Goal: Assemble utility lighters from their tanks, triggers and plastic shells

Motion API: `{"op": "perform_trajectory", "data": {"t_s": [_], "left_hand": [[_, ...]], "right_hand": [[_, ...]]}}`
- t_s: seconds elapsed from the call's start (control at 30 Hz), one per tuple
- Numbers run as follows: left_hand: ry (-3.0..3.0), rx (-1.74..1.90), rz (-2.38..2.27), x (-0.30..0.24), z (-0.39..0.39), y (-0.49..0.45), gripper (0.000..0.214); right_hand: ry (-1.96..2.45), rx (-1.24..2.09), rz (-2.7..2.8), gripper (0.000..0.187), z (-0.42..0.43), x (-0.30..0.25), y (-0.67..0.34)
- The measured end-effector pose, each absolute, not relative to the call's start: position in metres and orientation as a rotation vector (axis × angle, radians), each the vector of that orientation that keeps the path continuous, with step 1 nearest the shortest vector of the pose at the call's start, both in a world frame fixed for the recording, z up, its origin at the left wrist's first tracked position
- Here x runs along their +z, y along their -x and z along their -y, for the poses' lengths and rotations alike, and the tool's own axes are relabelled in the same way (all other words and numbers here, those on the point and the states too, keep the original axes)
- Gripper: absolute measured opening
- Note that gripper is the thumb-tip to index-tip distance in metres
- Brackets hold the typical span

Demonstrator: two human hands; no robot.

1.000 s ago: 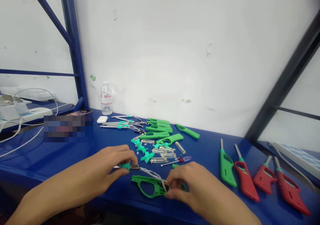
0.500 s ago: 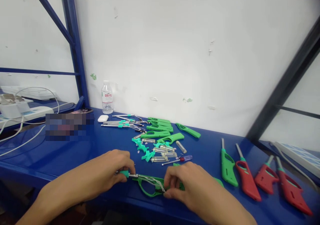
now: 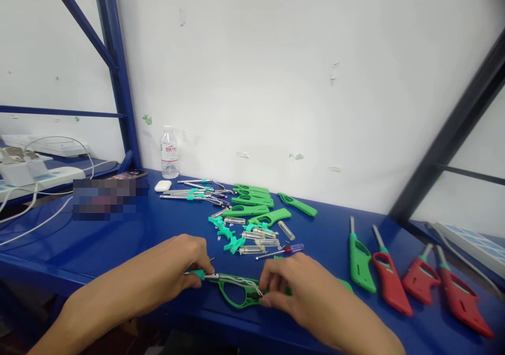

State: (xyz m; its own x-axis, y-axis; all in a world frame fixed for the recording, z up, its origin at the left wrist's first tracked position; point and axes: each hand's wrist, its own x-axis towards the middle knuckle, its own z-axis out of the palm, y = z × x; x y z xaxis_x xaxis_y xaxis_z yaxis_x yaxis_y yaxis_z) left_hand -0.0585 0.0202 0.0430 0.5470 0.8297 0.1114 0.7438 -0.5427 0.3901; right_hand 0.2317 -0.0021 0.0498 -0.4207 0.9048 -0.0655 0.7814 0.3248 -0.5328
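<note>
Near the table's front edge lies a green lighter shell half (image 3: 232, 301) with a trigger loop. My left hand (image 3: 193, 260) pinches a metal lighter tube (image 3: 211, 276) by its turquoise collar (image 3: 199, 274), at the shell's left end. White wires (image 3: 246, 282) run from the tube along the shell to a small dark part (image 3: 253, 295). Over the shell's right part, my right hand (image 3: 286, 284) has its thumb and forefinger closed on the wire ends; the exact part between the fingertips is hard to see. The palm hides the rest of the shell.
Behind my hands lie a screwdriver (image 3: 280, 251), clear fuel tanks (image 3: 252, 250), turquoise triggers (image 3: 225, 232), green shells (image 3: 272, 217) and wired metal tubes (image 3: 183, 197). Assembled lighters (image 3: 361, 265) stand in a row at right. A water bottle (image 3: 169, 155) is by the wall.
The wires lie lower and flatter along the shell, and the dark part shows beside my right fingertips. My left hand has barely shifted.
</note>
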Motion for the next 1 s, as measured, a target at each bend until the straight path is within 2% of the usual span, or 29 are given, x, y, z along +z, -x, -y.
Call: {"op": "perform_trajectory", "data": {"t_s": [0.13,0.27,0.4,0.67,1.0], "left_hand": [[-2.451,0.321,-1.299,0.043,-0.021,0.060,0.033],[-2.463,0.344,-1.232,0.041,-0.023,0.061,0.016],[-2.481,0.376,-1.151,0.034,-0.029,0.062,0.018],[-2.469,0.427,-1.196,0.021,-0.038,0.064,0.009],[-2.484,0.434,-1.242,0.009,-0.040,0.059,0.011]], "right_hand": [[1.537,0.737,2.346,0.008,0.002,0.049,-0.232],[1.539,0.751,2.339,0.007,0.003,0.049,-0.232],[1.559,0.740,2.340,0.007,0.004,0.051,-0.232],[1.591,0.725,2.345,0.008,0.004,0.053,-0.231],[1.585,0.711,2.368,0.010,0.007,0.053,-0.233]]}}
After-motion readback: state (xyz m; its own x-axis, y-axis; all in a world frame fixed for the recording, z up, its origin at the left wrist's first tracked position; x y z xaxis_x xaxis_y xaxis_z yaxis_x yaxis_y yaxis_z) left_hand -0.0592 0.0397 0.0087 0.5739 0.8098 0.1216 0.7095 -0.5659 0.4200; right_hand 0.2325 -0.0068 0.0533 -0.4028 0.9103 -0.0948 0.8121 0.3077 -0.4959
